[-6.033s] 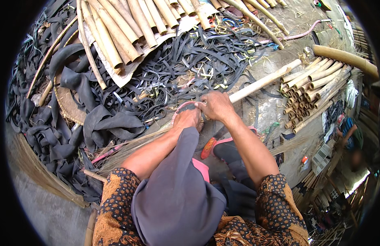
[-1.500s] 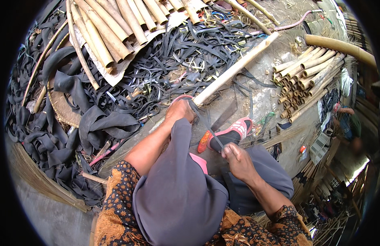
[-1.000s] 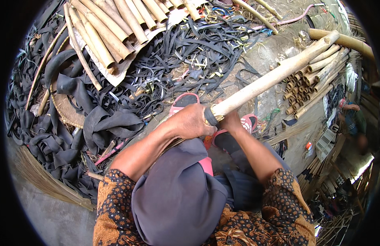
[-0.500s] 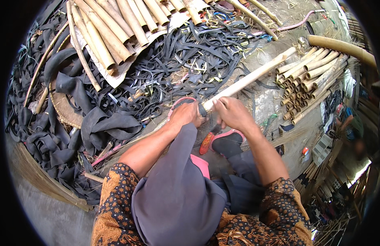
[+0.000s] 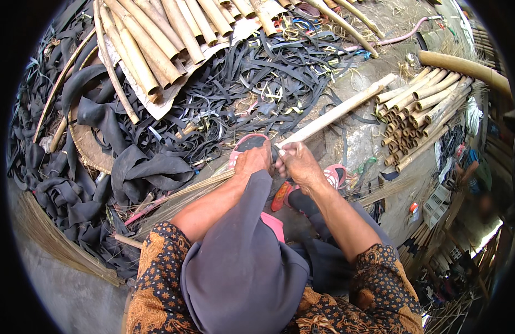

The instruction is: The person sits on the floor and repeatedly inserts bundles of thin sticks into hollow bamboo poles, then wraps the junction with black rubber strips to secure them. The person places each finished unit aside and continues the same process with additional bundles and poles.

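A long pale bamboo stick runs from my hands up and to the right. My left hand and my right hand are side by side, both closed around its near end. A bundle of thin straw fibres sticks out to the lower left from that end. A pink sandal shows just behind my left hand, another to the right of my right hand. A grey cloth hangs over my lap and hides part of my left forearm.
Black rubber strips and folded rubber sheets cover the ground to the left. Thick bamboo poles lie at the top. A stack of cut bamboo sticks lies at right. A straw broom head lies lower left.
My right hand came up from my lap to the stick's near end beside the left hand. The stick swung and now points up-right, lying lower than a second ago.
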A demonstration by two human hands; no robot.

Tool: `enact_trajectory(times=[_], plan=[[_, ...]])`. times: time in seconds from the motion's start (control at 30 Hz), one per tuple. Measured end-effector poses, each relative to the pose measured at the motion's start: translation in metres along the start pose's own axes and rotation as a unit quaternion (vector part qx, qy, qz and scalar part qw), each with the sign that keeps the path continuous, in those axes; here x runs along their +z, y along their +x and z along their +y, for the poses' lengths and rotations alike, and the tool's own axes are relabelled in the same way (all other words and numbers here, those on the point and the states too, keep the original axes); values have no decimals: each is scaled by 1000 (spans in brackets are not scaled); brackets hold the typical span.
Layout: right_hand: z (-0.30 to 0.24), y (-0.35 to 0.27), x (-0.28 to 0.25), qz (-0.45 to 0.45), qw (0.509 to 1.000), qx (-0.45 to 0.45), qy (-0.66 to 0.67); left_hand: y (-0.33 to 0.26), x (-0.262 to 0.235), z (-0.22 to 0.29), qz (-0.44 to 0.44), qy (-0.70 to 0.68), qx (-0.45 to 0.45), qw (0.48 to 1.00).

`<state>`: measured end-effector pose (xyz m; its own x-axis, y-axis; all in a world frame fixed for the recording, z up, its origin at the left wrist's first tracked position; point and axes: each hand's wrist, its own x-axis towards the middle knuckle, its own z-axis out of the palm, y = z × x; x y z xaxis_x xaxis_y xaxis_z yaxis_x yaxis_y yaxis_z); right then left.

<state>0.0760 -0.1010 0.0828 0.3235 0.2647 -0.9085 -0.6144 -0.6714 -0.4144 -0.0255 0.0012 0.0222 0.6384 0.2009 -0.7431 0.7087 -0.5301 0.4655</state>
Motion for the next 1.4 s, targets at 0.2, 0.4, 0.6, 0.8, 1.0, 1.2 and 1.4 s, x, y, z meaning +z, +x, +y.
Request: enact_trajectory(times=[0.2,0.4,0.6,0.8,1.0,1.2,1.4], plan=[[3,-27,22,18,968,-158,-194,3,-7,-2,-4,2,5,1000],[42,-85,-5,15,950,-189,-249,15,2,-16,-45,-86,1,995],[72,-40,-43,-58,977,-140,-151,24,0,-40,-247,-290,28,924],[68,-17,-38,-228,962,54,139,-3,-13,-41,-521,-615,-87,586],[59,-19,-22,-110,984,-39,137,-1,-33,-19,-305,-304,-1,902],[52,-14,-15,-106,976,-22,190,-9,-25,-22,-285,-319,-61,902],[59,-12,-14,-105,968,13,229,-9,-21,-29,-296,-357,-14,886]])
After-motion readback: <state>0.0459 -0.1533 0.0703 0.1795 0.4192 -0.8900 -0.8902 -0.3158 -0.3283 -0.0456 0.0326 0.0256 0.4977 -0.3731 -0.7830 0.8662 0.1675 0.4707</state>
